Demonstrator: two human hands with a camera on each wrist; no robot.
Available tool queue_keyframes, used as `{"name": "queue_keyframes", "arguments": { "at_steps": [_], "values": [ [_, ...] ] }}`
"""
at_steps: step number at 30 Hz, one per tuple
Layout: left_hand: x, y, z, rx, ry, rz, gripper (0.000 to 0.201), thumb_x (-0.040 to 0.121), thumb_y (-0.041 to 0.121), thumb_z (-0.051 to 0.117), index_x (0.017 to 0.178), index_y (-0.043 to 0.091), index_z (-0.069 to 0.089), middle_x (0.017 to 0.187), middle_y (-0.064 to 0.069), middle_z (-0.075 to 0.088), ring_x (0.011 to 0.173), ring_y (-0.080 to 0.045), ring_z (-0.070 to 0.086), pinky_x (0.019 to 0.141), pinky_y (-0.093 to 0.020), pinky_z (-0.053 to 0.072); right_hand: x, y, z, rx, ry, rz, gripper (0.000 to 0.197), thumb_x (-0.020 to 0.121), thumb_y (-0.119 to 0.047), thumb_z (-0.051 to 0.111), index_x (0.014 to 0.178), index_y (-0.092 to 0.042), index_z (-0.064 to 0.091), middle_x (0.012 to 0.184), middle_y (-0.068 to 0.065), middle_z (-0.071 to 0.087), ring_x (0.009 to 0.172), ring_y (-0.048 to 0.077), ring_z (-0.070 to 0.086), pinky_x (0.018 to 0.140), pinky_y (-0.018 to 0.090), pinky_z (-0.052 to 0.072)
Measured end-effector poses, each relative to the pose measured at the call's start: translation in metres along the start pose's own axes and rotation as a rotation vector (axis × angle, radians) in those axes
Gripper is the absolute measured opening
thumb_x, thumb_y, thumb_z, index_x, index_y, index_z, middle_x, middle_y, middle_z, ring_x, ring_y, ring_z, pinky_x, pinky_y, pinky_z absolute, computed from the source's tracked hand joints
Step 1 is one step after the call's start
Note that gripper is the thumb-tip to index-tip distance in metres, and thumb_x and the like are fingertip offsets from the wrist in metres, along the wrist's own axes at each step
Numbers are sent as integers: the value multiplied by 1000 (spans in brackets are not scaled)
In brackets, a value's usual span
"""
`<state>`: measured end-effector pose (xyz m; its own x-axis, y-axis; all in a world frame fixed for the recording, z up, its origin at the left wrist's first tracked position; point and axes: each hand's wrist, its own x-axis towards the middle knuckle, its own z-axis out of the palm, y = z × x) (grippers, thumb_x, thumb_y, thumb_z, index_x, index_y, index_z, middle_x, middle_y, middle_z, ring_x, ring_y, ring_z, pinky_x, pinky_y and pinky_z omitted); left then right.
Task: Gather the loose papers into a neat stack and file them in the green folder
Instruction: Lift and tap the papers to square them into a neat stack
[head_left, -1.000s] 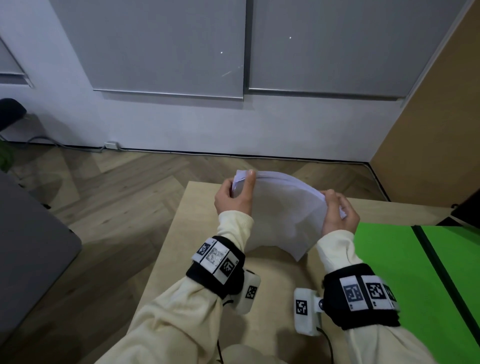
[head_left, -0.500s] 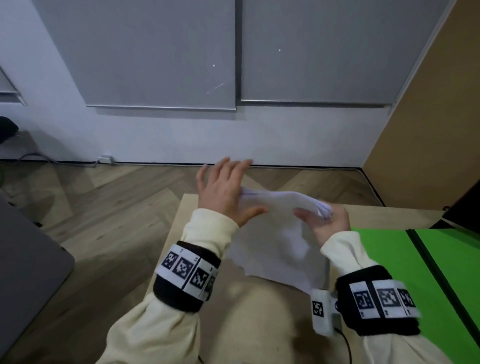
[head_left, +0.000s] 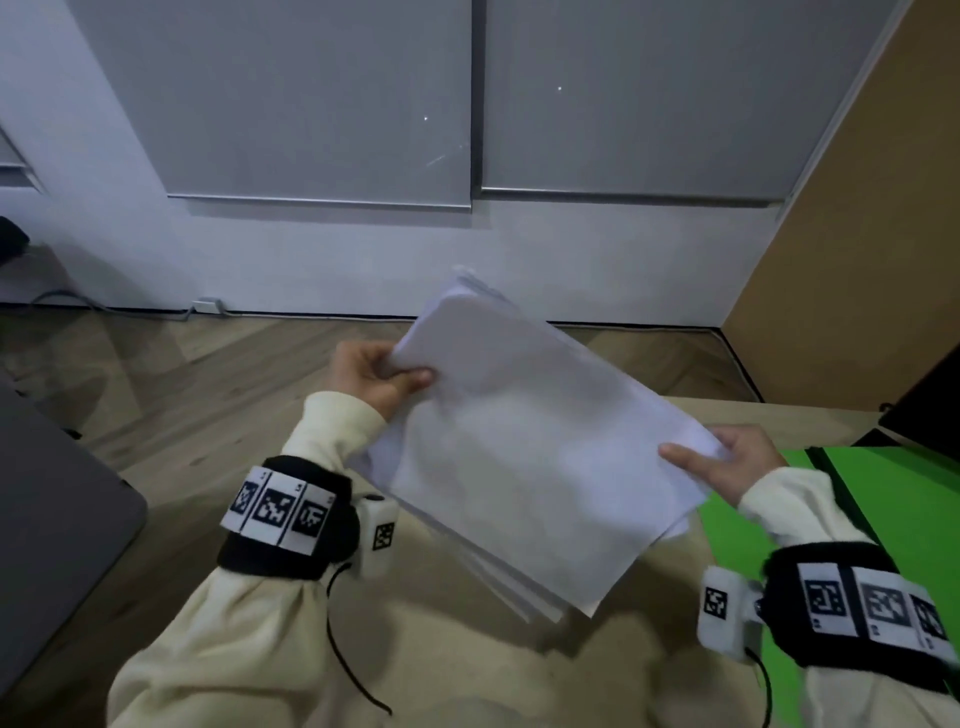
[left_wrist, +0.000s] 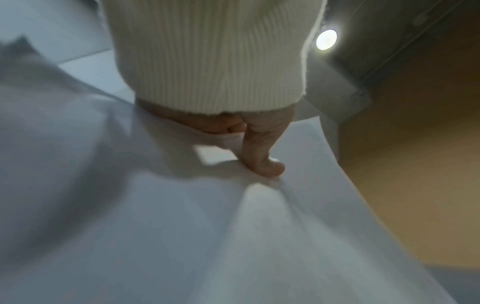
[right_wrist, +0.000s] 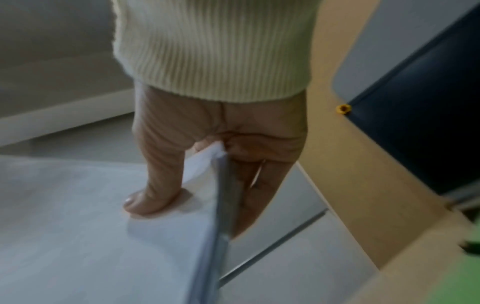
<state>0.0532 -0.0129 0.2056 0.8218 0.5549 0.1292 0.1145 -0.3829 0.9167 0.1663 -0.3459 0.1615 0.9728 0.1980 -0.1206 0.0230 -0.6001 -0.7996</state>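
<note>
Both hands (head_left: 379, 376) (head_left: 727, 465) pinch the paper stack (head_left: 530, 457), long axis far-left to near-right

This looks like an office or a study room rather than a kitchen or a workshop. A pale wooden desk (head_left: 519, 670) stands on light herringbone wood flooring (head_left: 171, 374) before a plain white wall (head_left: 597, 260) hung with two grey roller blinds (head_left: 311, 98), and a bright green flat folder (head_left: 893, 499) lies open along the desk's right edge beside a sheaf of white paper sheets (head_left: 524, 457). A grey cable (head_left: 104, 306) trails along the skirting to a small white plug (head_left: 208, 304), a tan panel (head_left: 852, 234) closes off the right side, and the rounded corner of a dark grey tabletop (head_left: 52, 467) juts in at the left.
</note>
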Motion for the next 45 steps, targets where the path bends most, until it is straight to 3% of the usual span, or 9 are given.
{"name": "queue_keyframes", "arguments": {
  "at_steps": [6,12,16,19,25,34,37,42,45],
  "values": [
    [2,-38,-1,-213,68,-283,33,77,6,73,107,-6,65,70,-1,64,57,-14,56,51,-17,50,1,24,31,713,-88,118,91,14,-55,89,91,-14,64,78,-6,77,64,8,73,65,24,60],
    [-5,-81,20,-365,106,-424,33,82,8,69,111,-8,62,98,-21,68,55,-16,61,58,-24,52,6,13,62,514,152,141,24,78,-7,72,99,2,66,106,24,67,76,20,64,69,26,55],
    [-9,-89,24,-385,82,-397,25,83,-4,65,107,1,61,115,-15,57,69,0,67,70,-15,56,6,5,59,515,156,39,23,79,0,69,68,-17,60,54,-11,70,54,8,65,52,13,52],
    [-18,-108,27,-290,38,-409,53,77,-6,69,127,-2,51,118,-13,57,106,-18,54,91,-27,42,1,18,72,450,88,116,12,76,-7,74,82,-7,63,78,8,68,69,18,63,56,20,48],
    [-32,-129,41,-142,-78,-471,35,73,-7,74,106,-7,63,88,-7,64,87,-19,53,46,0,43,3,65,96,361,64,247,40,76,7,69,114,6,59,104,18,64,92,27,59,83,33,46],
    [-20,-141,45,-104,-74,-478,45,73,-3,76,115,-11,59,107,-14,62,96,-14,53,50,6,41,13,85,81,158,111,160,42,80,5,66,120,10,57,102,19,63,93,26,58,84,29,48],
    [-19,-147,44,-153,-92,-458,43,69,-9,76,110,-8,62,102,-9,60,85,-11,61,51,4,43,13,86,75,227,138,77,33,75,12,67,108,13,61,80,12,59,81,22,53,56,0,46],
    [-15,-150,43,-109,-54,-465,39,75,-1,74,112,-10,62,107,-14,62,97,-17,56,63,-9,47,5,69,76,373,60,11,22,77,-9,73,90,-2,57,71,-3,64,67,7,61,72,18,52],
    [-13,-153,42,-71,-13,-462,44,78,7,74,117,-6,59,115,-16,63,108,-26,59,88,-31,44,7,63,80,523,76,9,17,89,3,55,87,-14,50,61,-18,69,53,-4,61,51,6,49]
  ]
}}
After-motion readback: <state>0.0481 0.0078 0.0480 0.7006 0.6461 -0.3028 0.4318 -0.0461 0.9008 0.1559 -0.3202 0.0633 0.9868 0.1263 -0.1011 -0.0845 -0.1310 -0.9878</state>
